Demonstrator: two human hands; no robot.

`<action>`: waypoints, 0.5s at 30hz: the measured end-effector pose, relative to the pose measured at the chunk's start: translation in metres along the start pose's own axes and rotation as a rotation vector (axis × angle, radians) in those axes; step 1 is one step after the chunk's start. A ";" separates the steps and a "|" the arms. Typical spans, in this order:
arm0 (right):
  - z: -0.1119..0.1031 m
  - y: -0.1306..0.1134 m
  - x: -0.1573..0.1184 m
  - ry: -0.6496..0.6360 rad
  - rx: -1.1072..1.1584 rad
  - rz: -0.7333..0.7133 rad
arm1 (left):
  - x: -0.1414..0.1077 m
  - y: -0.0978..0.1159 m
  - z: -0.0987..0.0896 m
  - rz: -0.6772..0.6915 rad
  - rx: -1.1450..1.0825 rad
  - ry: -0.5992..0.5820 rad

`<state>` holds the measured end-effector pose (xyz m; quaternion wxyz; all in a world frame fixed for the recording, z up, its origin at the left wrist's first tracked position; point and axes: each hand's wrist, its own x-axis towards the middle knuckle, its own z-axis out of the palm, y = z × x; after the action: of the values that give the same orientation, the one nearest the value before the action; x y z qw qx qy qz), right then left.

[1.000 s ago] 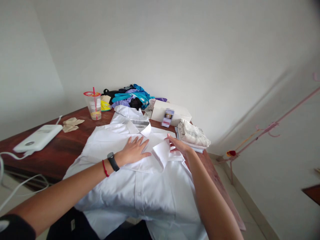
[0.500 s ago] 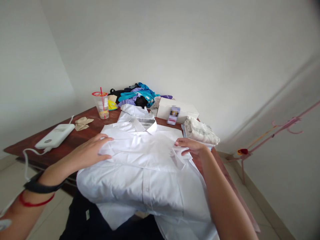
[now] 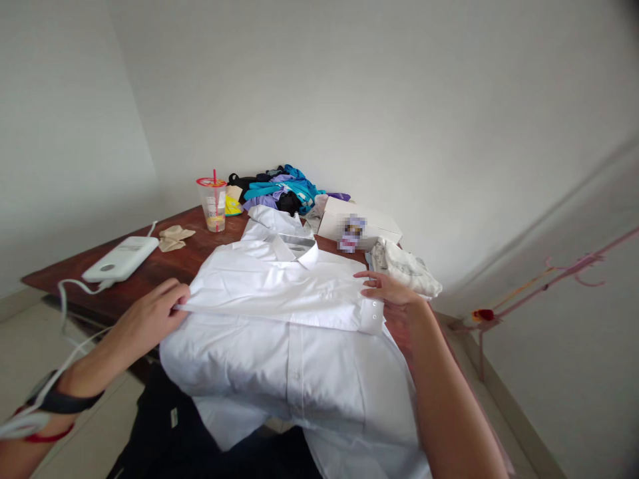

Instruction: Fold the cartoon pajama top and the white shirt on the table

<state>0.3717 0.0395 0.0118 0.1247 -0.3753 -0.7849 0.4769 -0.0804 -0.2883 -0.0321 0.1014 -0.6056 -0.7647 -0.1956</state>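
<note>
A white button-up shirt (image 3: 239, 359) lies front side up over the table, its collar toward the wall and its lower part hanging over the near edge. One sleeve (image 3: 279, 303) is laid flat across the chest, its buttoned cuff (image 3: 372, 315) at the right. My left hand (image 3: 162, 309) pinches the sleeve's folded edge at the left side, fingers closed on it. Fingers spread, my right hand (image 3: 387, 287) rests on the shirt beside the cuff; its palm and some fingertips are partly hidden.
On the brown table (image 3: 194, 263) at left are a white power bank (image 3: 120, 258) with a cable, a crumpled napkin (image 3: 174, 237) and a plastic cup (image 3: 213, 205). Behind lie piled clothes (image 3: 284, 189), a white box (image 3: 384, 223) and folded clothing (image 3: 402, 266). A pink rack (image 3: 559, 269) stands right.
My left hand has gone from lying open on the shirt to pinching the sleeve edge, farther left and nearer me. The sleeve and cuff now lie flatter; my right hand shifted slightly right.
</note>
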 end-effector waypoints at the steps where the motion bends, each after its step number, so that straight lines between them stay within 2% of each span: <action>1: 0.000 0.002 0.002 -0.011 0.078 0.009 | 0.000 0.000 0.000 -0.030 0.050 -0.044; 3: -0.001 0.006 0.006 0.017 0.158 0.020 | 0.004 0.002 -0.004 -0.091 0.148 -0.182; 6: -0.001 0.011 0.013 0.047 0.122 0.067 | 0.017 0.004 -0.020 -0.178 0.251 -0.406; 8: -0.002 0.012 0.015 0.006 0.024 0.118 | 0.026 0.001 -0.031 -0.214 0.291 -0.516; 10: -0.002 0.011 0.016 -0.070 -0.097 0.173 | 0.035 -0.003 -0.040 -0.183 0.269 -0.579; 12: -0.003 0.010 0.016 -0.120 -0.176 0.212 | 0.049 -0.002 -0.046 -0.093 0.213 -0.535; 15: -0.001 0.009 0.015 -0.130 -0.201 0.234 | 0.082 0.022 -0.043 0.072 0.121 -0.319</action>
<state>0.3666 0.0532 0.0028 -0.0211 -0.4430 -0.7861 0.4305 -0.0834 -0.2295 0.0432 0.0220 -0.6487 -0.7592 -0.0471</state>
